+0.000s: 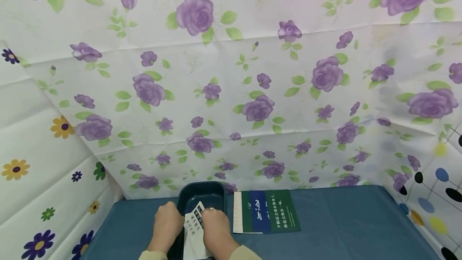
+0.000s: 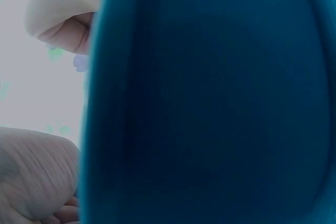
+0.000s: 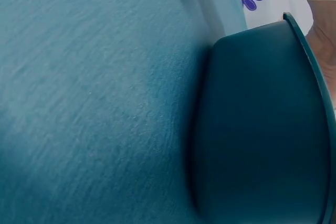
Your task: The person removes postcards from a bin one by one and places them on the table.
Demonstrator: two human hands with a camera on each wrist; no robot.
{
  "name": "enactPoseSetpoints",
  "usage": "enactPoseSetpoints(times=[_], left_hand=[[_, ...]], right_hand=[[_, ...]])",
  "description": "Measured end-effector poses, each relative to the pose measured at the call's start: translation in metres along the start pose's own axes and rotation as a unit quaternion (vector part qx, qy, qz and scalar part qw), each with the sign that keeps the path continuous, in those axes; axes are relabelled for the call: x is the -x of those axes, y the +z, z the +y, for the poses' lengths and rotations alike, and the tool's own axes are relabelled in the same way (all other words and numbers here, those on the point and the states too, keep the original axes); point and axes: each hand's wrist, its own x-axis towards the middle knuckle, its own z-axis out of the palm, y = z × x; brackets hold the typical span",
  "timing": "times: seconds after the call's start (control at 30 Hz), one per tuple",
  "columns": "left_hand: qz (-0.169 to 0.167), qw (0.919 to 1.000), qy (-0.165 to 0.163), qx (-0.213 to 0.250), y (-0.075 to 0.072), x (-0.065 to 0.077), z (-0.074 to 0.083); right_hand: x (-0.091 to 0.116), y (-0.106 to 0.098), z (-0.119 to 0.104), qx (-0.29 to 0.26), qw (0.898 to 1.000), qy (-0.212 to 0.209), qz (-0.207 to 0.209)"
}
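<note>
A white card (image 1: pixel 193 240) printed with black lettering stands slanted over a dark teal bin (image 1: pixel 185 191) in the head view. My left hand (image 1: pixel 167 224) grips the card's left edge with curled fingers. On the opposite side my right hand (image 1: pixel 218 228) holds it, covering part of its right edge. Both fingertips are hidden from above. The bin's wall (image 2: pixel 210 103) fills most of the left wrist view, with parts of bare hands beside it. In the right wrist view the bin's outer side (image 3: pixel 262 129) shows, and the card is out of sight.
Right of the bin lies a row of overlapping cards, among them a green card (image 1: pixel 286 212) and a blue card (image 1: pixel 257 208). A blue cloth (image 1: pixel 346 224) covers the table. Flower-patterned sheets (image 1: pixel 231 111) hang at the back and sides.
</note>
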Motion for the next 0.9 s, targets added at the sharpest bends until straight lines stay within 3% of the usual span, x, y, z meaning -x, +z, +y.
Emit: enactPoseSetpoints(times=[0.33,0.57,0.73,0.9], left_hand=[[0.006,1.0,0.0,0.003,0.003,-0.001,0.0],[0.0,1.0,-0.002,0.007,0.001,0.001,0.001],[-0.005,1.0,-0.005,0.006,0.002,0.003,0.002],[0.001,0.9999,-0.003,0.012,0.003,0.003,0.002]], right_hand=[[0.005,-0.006,0.0,-0.009,0.999,-0.025,0.018],[0.006,-0.002,0.0,0.02,0.998,-0.031,0.05],[0.004,-0.007,0.002,-0.007,0.999,-0.025,0.02],[0.0,-0.02,0.006,-0.096,0.995,0.006,-0.038]])
